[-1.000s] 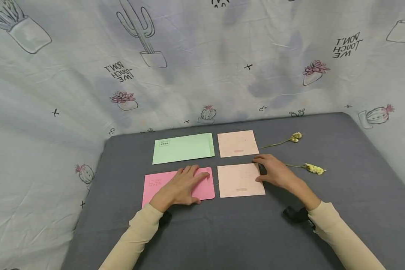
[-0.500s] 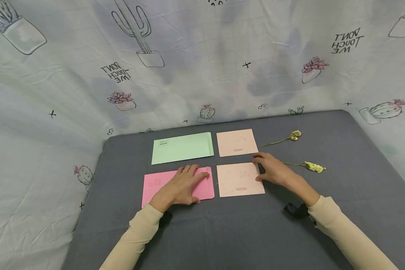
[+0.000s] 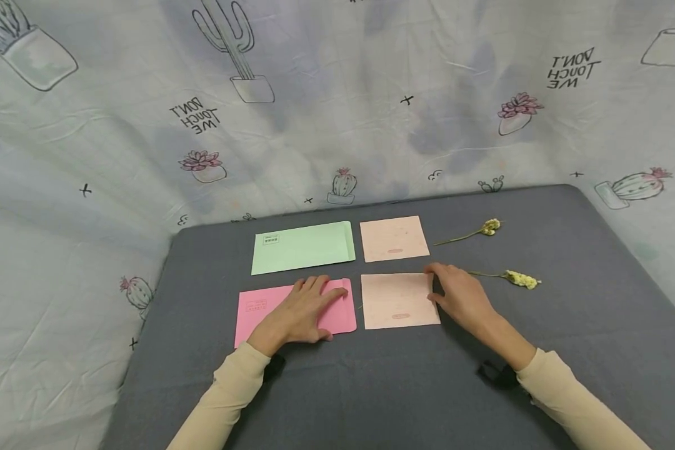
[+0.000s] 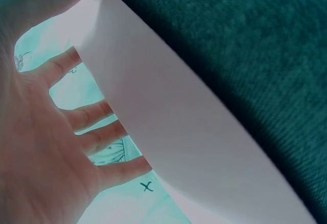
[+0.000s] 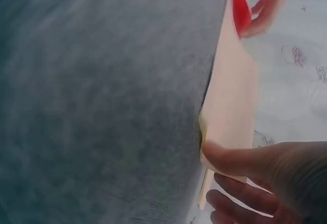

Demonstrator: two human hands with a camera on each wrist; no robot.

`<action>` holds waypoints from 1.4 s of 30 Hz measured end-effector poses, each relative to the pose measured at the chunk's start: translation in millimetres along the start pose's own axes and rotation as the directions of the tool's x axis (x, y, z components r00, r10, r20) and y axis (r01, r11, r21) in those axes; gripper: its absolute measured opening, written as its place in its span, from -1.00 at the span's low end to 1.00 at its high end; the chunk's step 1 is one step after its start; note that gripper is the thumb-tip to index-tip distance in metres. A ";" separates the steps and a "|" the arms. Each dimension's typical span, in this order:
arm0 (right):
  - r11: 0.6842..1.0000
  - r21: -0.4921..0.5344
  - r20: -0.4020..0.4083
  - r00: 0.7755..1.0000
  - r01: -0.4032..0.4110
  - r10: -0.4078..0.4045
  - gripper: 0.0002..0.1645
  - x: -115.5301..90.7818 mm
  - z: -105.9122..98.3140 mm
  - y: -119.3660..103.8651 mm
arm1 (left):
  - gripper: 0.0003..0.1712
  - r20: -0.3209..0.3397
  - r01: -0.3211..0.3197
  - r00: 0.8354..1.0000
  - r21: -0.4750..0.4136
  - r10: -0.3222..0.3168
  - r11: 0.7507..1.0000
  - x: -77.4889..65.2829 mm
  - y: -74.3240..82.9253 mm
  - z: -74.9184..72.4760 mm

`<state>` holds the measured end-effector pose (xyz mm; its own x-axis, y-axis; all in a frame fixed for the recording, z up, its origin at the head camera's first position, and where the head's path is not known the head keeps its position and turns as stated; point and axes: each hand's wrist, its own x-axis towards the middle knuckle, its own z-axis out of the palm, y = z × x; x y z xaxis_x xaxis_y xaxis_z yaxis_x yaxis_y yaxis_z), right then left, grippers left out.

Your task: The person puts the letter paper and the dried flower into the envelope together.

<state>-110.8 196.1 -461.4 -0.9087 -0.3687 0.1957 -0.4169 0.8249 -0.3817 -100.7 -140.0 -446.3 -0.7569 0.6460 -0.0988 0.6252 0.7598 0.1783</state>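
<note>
My left hand rests spread over the right part of a pink envelope. In the left wrist view the envelope looks washed out; the left thumb reaches its corner and the fingertips are hidden behind it. My right hand is at the right edge of the nearer peach card, index fingertip near its upper corner. Up close in the right wrist view, the right thumb touches the end of the card, the other fingers loosely bent beside it. A thin yellowish bit shows along the card's underside.
Behind the pink envelope lies a light green envelope. A second peach card is to its right. Two dried yellow flowers, a farther one and a nearer one, lie at the right on the grey tabletop. Printed cloth hangs behind.
My right hand has shifted slightly right, its index finger drawing off the card's upper corner. The left hand stays on the pink envelope. The head view has moved a little.
</note>
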 end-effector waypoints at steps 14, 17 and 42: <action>0.676 0.640 0.274 0.930 -0.366 0.244 -0.47 7.1 -12.4 14.2 | -0.03 0.002 -0.003 1.000 0.015 0.003 1.000 0.7 -1.3 2.9; 0.497 0.708 0.425 0.865 -0.502 0.268 -0.39 10.8 -14.0 18.1 | -0.03 0.004 -0.002 1.000 0.016 0.002 1.000 1.0 -1.5 2.8; 0.388 0.755 0.485 0.848 -0.529 0.213 -0.37 20.2 11.8 12.1 | -0.01 0.011 0.005 1.000 0.005 -0.005 1.000 0.4 -1.1 2.7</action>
<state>-134.5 193.6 -472.7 -0.8693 -0.3451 -0.3538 0.3037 0.1919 -0.9333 -101.1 -140.4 -449.1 -0.7577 0.6432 -0.1104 0.6226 0.7631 0.1733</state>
